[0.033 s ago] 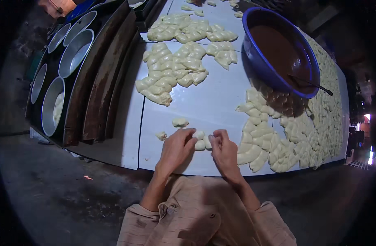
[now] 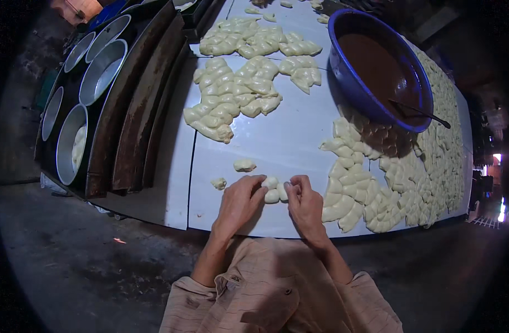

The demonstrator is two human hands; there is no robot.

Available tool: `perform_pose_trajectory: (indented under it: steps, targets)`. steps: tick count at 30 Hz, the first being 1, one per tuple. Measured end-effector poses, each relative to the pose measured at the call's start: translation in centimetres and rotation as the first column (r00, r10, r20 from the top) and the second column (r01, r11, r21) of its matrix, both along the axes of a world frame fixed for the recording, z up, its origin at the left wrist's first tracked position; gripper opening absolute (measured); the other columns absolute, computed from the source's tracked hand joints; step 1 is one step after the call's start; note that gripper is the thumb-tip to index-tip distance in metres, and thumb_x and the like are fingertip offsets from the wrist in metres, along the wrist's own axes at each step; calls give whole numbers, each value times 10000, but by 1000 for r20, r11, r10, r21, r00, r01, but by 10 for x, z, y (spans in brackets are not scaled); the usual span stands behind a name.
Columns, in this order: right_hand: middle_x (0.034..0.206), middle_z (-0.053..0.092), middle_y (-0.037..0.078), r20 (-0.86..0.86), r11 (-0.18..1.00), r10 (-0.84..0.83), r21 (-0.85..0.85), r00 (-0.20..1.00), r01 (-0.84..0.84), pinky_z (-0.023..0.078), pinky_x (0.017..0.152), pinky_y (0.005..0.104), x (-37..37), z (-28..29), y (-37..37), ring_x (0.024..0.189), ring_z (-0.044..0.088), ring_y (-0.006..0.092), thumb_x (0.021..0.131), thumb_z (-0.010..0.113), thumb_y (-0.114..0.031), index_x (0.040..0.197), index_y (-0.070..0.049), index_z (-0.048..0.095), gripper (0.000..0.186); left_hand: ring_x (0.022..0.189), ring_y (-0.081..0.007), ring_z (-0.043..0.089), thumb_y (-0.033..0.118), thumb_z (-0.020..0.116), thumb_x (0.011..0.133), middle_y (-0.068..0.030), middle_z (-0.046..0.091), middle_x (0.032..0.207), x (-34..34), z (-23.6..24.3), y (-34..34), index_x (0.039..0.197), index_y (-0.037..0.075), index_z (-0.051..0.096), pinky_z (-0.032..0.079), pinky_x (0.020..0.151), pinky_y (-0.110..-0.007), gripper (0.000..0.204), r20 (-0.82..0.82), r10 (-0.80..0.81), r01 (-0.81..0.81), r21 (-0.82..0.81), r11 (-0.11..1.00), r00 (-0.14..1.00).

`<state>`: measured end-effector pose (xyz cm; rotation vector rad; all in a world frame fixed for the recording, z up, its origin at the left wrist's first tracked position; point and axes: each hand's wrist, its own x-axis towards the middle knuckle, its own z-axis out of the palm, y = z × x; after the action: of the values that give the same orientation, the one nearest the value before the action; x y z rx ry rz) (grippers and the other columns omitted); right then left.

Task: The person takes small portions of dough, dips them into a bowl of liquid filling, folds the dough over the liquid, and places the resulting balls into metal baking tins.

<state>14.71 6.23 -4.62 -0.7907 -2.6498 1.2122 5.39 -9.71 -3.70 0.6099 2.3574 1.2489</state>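
Near the front of the white tabletop [image 2: 210,161], a small cluster of pale dough pieces [image 2: 274,194] lies between my hands. My left hand [image 2: 242,202] is curled at the cluster's left side, thumb and fingertips against it. My right hand [image 2: 301,208] is curled at its right side, fingertips gripping the dough. A loose oval lump [image 2: 244,165] sits just beyond my left fingers, and a smaller lump [image 2: 218,183] lies left of them.
Metal pans [image 2: 71,144] stand in dark trays on the left, beside rusty metal sheets [image 2: 127,139]. Dough sheets lie at the back [image 2: 227,94] and right [image 2: 393,194]. A blue basin [image 2: 337,50] of brown liquid with a dark utensil [image 2: 432,116] stands back right.
My right hand has shifted very slightly to the right. Otherwise the hands, dough and surroundings look the same.
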Motion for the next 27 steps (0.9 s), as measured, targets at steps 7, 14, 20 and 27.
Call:
perform_pose_trajectory:
  steps: [7, 14, 20, 27]
  targets:
    - [736, 646, 199, 308, 953, 173, 186, 936, -237, 491, 634, 453, -11, 26, 0, 682, 636, 397, 996, 540, -260, 1006, -39, 613, 233, 882, -344, 685, 208, 660, 905, -184, 690, 1011, 1, 14, -2, 1165, 46, 668, 538, 745, -415, 306, -104, 62, -66, -38, 997, 993]
    - [983, 664, 143, -89, 997, 80, 31, 993, -78, 516, 714, 365, -22, 36, 4, 792, 658, 300, 949, 630, -204, 1043, -20, 644, 207, 770, -311, 672, 195, 713, 866, -95, 670, 915, -50, 1, -9, 1112, 118, 703, 524, 674, -413, 257, -354, -14, -66, -212, 975, 935]
    - [1123, 658, 159, -220, 795, 160, -550, 962, -257, 522, 859, 342, -72, 45, -24, 975, 628, 220, 929, 691, -239, 1282, 34, 555, 467, 568, -133, 601, 224, 710, 900, -35, 679, 691, -52, 20, -19, 1053, 18, 721, 468, 539, -313, 257, 384, 90, -180, 207, 962, 919]
    - [978, 676, 51, -149, 468, 108, -865, 983, -182, 518, 730, 227, -65, 39, -17, 863, 618, 80, 947, 635, -117, 1175, 26, 633, 268, 596, -45, 559, 183, 704, 928, -27, 695, 831, -38, 26, -39, 1083, -33, 698, 443, 531, -183, 265, 647, 47, -361, 362, 859, 761]
